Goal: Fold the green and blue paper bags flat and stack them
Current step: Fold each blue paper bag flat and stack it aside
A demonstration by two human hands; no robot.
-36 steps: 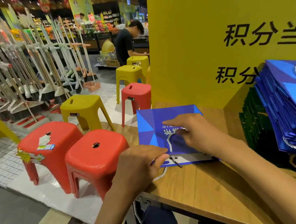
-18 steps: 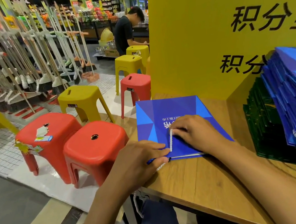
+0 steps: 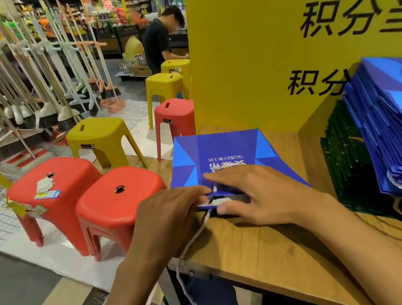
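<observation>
A blue paper bag lies nearly flat on the wooden table, its open mouth toward me and its white rope handle hanging over the table edge. My left hand holds the near rim of the bag at its mouth. My right hand grips the same rim, fingers on top and thumb under the edge. At the right stands a leaning stack of folded blue bags, with folded green bags beneath and beside it.
A tall yellow sign board stands behind the table. Red stools and yellow stools crowd the floor left of the table. Brooms hang on a rack at far left. A person stands in the aisle beyond.
The bag has been pressed flatter and my right hand has slid from the bag's middle to its near rim, where the thumb now hooks under. My left hand stays at the rim.
</observation>
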